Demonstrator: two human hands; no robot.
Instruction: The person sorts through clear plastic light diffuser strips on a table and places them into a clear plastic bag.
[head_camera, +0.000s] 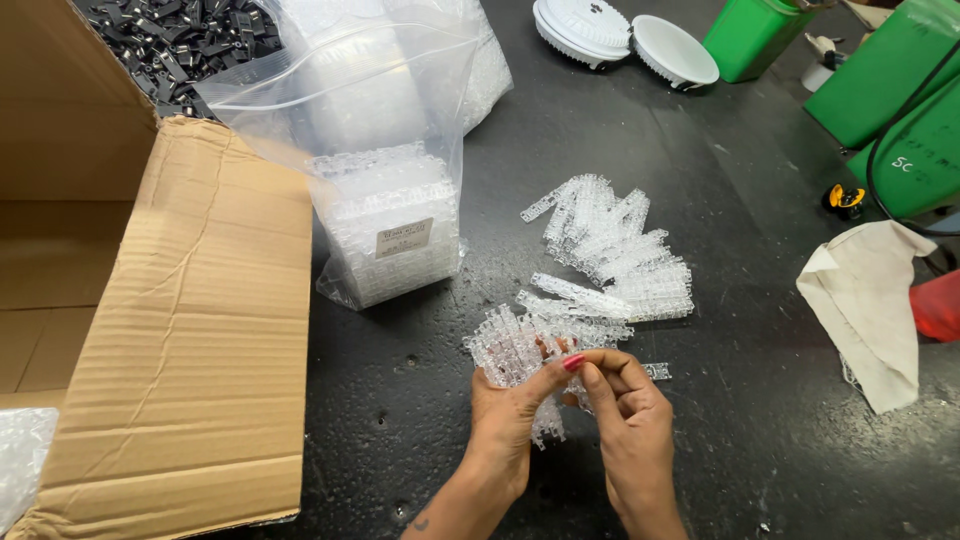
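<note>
In the clear zip bag (352, 110), stacked clear plastic strips (392, 225).

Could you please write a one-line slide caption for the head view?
Both hands, left hand and right hand, hold clear plastic clip strips over a dark worktable.

- A single view, from a camera worn on the person's head.
- It looks steeply down and forward onto the dark tabletop (760, 400).
- It sits near: the left hand (510, 410) and right hand (625, 415) enter from the bottom edge, close below the lens.
- A cardboard box (190, 330) fills the left side; green containers (900, 100) mark the far right corner.
- With only one view, nothing overlaps.
</note>
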